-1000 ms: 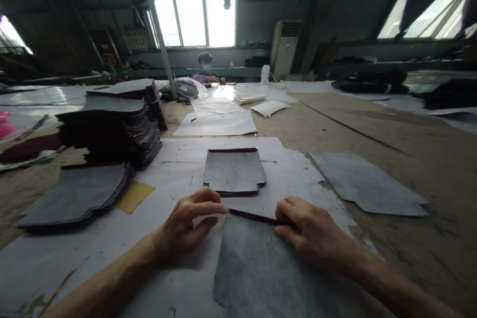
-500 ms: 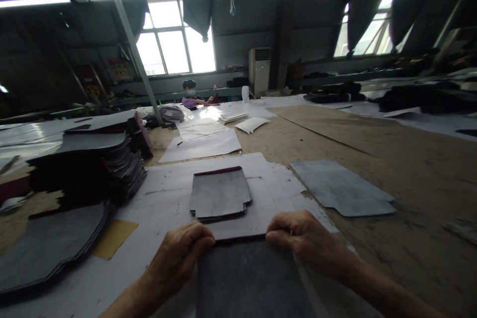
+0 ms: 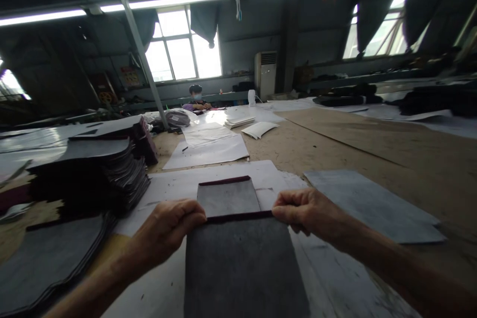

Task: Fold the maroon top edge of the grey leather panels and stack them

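Note:
Both my hands pinch the far edge of a grey sheet of material (image 3: 242, 268) with a dark red folded rim. My left hand (image 3: 169, 228) grips its left corner, my right hand (image 3: 309, 211) its right corner, and the sheet hangs lifted toward me. Just behind it lies a small pile of like grey pieces (image 3: 228, 195) on white paper (image 3: 179, 184) that covers the table.
A tall stack of grey pieces (image 3: 100, 169) stands at left, with a flatter pile (image 3: 48, 258) in front of it. A single grey sheet (image 3: 368, 203) lies at right on the brown table (image 3: 372, 144). Far off, another person (image 3: 197, 99) sits by the window.
My hands have raised the grey sheet's rim off the table and carried it forward, so it now overlaps the small pile behind. My view tilted upward.

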{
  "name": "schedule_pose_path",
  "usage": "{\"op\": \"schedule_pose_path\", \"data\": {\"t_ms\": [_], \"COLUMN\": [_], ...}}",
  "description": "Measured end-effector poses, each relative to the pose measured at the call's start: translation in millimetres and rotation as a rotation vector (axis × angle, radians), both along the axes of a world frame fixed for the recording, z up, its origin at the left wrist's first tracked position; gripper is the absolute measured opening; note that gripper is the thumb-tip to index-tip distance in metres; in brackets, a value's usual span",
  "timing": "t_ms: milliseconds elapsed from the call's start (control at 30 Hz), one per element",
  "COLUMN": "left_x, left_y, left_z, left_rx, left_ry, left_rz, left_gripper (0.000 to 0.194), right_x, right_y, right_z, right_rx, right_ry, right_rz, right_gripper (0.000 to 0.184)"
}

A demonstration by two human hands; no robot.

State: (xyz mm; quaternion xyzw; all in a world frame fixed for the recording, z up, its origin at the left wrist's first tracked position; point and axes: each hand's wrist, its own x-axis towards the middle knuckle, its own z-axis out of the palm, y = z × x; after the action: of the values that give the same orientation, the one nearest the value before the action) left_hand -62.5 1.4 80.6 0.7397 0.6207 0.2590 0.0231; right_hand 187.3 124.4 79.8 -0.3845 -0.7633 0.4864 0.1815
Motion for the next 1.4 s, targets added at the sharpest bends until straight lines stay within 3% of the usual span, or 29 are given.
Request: {"op": "schedule_pose_path", "data": {"t_ms": [100,167,300,467,667,800,933,1100,1267,1400], "left_x": [-16.1,-27.0,-44.1,-37.8,-2.9,-4.7,-17.9,-18.4,-19.9,-18.2], "left_y": [29.4,51.9,84.5,91.2,97.7,100.5,109.4,110.4,111.8,108.2], "left_z": [14.7,12.3,-11.7,-36.0,-57.1,-71.2,-80.8,-82.9,-88.8,-82.3], "left_rx": [-0.057,-0.047,0.035,0.17,0.019,-0.087,-0.236,-0.229,-0.128,0.142], "left_ry": [0.063,0.104,0.177,0.283,0.366,0.305,0.352,0.378,0.431,0.531], "left_rz": [0.082,0.111,0.202,0.334,0.08,0.011,0.048,0.06,0.048,0.077], "left_gripper": [0.028,0.025,0.019,0.028,0.054,0.057,0.058,0.056,0.055,0.059], "right_x": [-24.0,-43.3,-74.7,-89.7,-97.5,-90.7,-61.6,25.4,109.8,130.4], "right_y": [27.6,45.6,69.4,78.9,78.4,70.7,65.5,48.0,47.3,59.9], "right_z": [4.2,-1.6,-18.8,-28.2,-33.9,-36.3,-40.2,-36.8,-40.2,-52.3], "right_rx": [0.049,0.105,0.255,0.415,0.459,0.472,0.507,0.602,0.677,0.683], "right_ry": [-0.006,-0.045,-0.164,-0.258,-0.334,-0.354,-0.365,-0.434,-0.534,-0.536], "right_rz": [-0.016,-0.063,-0.165,-0.191,-0.248,-0.272,-0.273,-0.261,-0.343,-0.341], "right_gripper": [0.017,0.017,0.023,0.022,0.022,0.025,0.026,0.018,0.014,0.018]}}
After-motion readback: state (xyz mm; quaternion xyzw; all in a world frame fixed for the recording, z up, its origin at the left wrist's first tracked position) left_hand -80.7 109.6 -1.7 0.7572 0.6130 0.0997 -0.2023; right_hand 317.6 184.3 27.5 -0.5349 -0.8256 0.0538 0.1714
